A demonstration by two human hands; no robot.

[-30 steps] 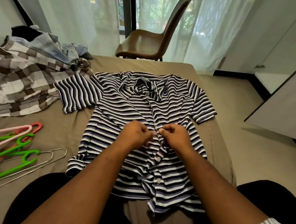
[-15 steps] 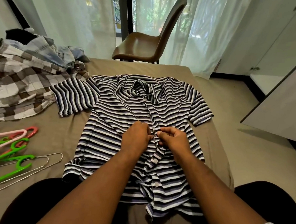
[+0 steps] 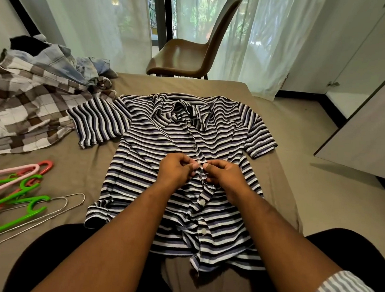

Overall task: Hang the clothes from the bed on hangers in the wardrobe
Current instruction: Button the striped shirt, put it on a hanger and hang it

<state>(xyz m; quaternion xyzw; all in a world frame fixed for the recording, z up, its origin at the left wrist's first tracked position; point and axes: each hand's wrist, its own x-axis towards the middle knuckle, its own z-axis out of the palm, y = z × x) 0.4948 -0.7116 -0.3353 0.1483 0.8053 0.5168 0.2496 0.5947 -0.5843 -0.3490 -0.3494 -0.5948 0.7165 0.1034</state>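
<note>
Currently, the striped shirt lies flat on the bed, front side up. Its collar points toward the far edge and its hem toward the person.

The left grip, a bare hand, is closed on the shirt. Thumb and curled fingers pinch one edge of the front placket at mid-chest height. The right grip, also a bare hand, pinches the opposite placket edge in the same manner. The two thumbs sit just beside each other over the placket. Whether a button lies between the fingertips cannot be determined. Below the grips, white buttons show along the placket.

One short sleeve of the striped shirt is spread out to the left, where it touches a brown-and-white checked garment. Beyond that garment lies a crumpled pale blue garment, with a black item behind it.

Plastic hangers in green, pink and red lie in a loose pile on the bed at the left edge. Wire hangers lie beside and partly under them. No hanger touches the striped shirt.

A brown chair stands past the far end of the bed, in front of white curtains. A grey door panel stands at the right, above the floor.
</note>
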